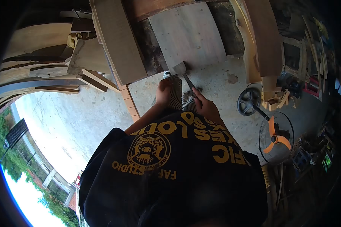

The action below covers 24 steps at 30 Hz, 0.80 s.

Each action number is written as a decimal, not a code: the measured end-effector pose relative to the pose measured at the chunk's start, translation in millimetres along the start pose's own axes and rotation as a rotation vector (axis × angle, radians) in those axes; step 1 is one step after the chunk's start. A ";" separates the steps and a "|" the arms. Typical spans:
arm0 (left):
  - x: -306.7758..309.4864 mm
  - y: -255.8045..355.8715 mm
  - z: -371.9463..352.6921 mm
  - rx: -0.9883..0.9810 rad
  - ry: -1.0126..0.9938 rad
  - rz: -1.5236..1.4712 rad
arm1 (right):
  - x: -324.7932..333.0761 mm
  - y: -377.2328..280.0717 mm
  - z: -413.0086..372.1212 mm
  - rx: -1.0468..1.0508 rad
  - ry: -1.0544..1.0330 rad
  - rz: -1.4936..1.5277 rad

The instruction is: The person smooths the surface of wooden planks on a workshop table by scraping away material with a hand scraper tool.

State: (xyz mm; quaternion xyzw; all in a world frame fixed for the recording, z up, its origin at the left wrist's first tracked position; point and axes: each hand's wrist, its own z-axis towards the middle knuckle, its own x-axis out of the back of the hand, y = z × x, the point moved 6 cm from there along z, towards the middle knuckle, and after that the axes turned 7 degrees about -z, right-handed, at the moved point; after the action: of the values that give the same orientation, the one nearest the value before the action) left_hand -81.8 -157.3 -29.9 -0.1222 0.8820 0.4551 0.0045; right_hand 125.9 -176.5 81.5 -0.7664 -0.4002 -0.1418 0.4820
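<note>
My right hand (205,104) is closed round the thin dark handle of a scraper-like tool (180,68) with a broad, flat grey head. The head lies at the near edge of a pale wooden board (189,34). The board shows several small dark spots. Over my striped trousers (175,90), by the knee, my left hand (163,90) is held with its fingers curled in. Whether anything is inside those fingers is hidden.
A long brown plank (119,38) lies left of the board, and more planks (263,41) stand to the right. An orange-bladed fan (279,139) with a round black base (249,101) is on the concrete floor (98,100) at my right. Wood offcuts (278,101) lie behind it.
</note>
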 end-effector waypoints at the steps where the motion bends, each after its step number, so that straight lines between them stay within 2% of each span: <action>1: 0.3 -3.0 1.4 0.002 0.004 -0.005 | 2.0 -14.0 11.5 0.001 -0.005 -0.004; 4: -9.4 -1.2 3.4 0.078 -0.062 -0.117 | 9.6 -35.4 27.8 -0.070 -0.019 -0.075; 7: -22.3 22.8 3.3 0.079 -0.096 -0.022 | 10.7 -37.1 25.0 -0.048 -0.042 -0.066; 9: -23.5 18.5 5.2 0.214 -0.069 -0.199 | 11.5 -25.5 13.9 -0.027 -0.095 -0.039; 10: -23.2 18.1 5.0 0.216 -0.071 -0.199 | 9.5 -22.0 9.9 -0.030 -0.094 -0.039; 12: -30.0 21.5 1.0 0.273 -0.107 -0.445 | 8.2 -19.5 5.6 -0.025 -0.085 -0.051; 13: -32.3 26.7 -3.4 0.276 -0.109 -0.445 | 7.4 -21.3 7.0 -0.029 -0.085 -0.052; 15: -45.2 34.1 -16.3 0.428 -0.199 -0.505 | 4.7 -29.7 17.5 -0.064 -0.062 -0.049; 16: -48.5 35.8 -17.7 0.431 -0.199 -0.506 | 3.8 -36.8 26.0 -0.067 -0.064 -0.050; 18: -66.4 34.7 -21.8 0.547 -0.344 -0.519 | 3.7 -51.5 47.8 -0.089 -0.064 -0.060; 19: -70.8 31.5 -18.3 0.543 -0.341 -0.518 | 3.8 -58.5 53.7 -0.084 -0.064 -0.059; 21: -82.0 34.8 -10.5 0.404 -0.386 -0.530 | 0.4 -62.8 58.4 -0.177 -0.116 -0.123; 22: -83.5 36.3 -11.8 0.413 -0.333 -0.505 | -0.9 -59.8 57.2 -0.178 -0.108 -0.120; 24: -77.5 15.7 -13.7 0.439 -0.388 -0.468 | -3.6 -51.3 50.2 -0.059 -0.060 -0.052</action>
State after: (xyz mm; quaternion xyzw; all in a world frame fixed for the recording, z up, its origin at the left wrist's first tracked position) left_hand -8.7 -143.2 0.0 -0.2283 0.8895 0.2568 0.3014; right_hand 76.7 -124.4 86.6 -0.7737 -0.4299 -0.1429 0.4429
